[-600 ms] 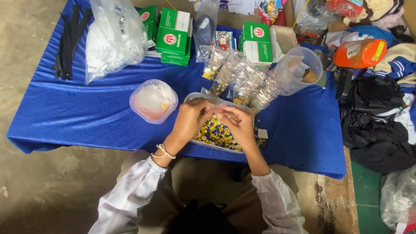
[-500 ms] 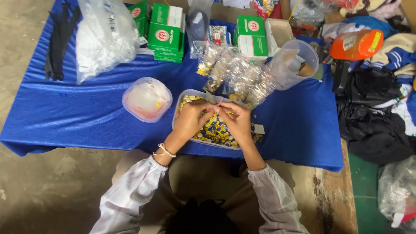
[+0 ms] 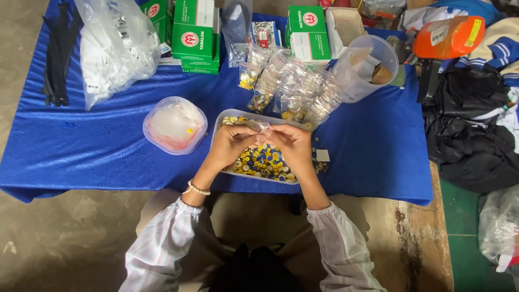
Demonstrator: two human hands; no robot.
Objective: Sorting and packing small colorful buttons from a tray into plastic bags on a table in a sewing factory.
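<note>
On the blue-draped table (image 3: 108, 157), a clear tray (image 3: 219, 121) holds yellow and blue caps (image 3: 264, 160); left hand (image 3: 230, 145) and right hand (image 3: 293, 146) fingers pinch a small clear bag (image 3: 263, 127) above it, filled bags (image 3: 292, 89) behind.

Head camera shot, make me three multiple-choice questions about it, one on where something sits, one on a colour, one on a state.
1. Where is the round lidded tub relative to the tray of small caps?
A. to the tray's left
B. inside the tray
C. on the floor

2. What colour is the table cloth?
A. red
B. blue
C. white

3. What are the left hand and right hand doing?
A. resting flat on the cloth
B. lifting a green box
C. together pinching a small clear bag over the tray

Answers: 1 A, the tub stands on the cloth beside the tray's left end. 2 B, blue fabric covers the table. 3 C, both hands' fingers meet on the bag above the caps.
</note>
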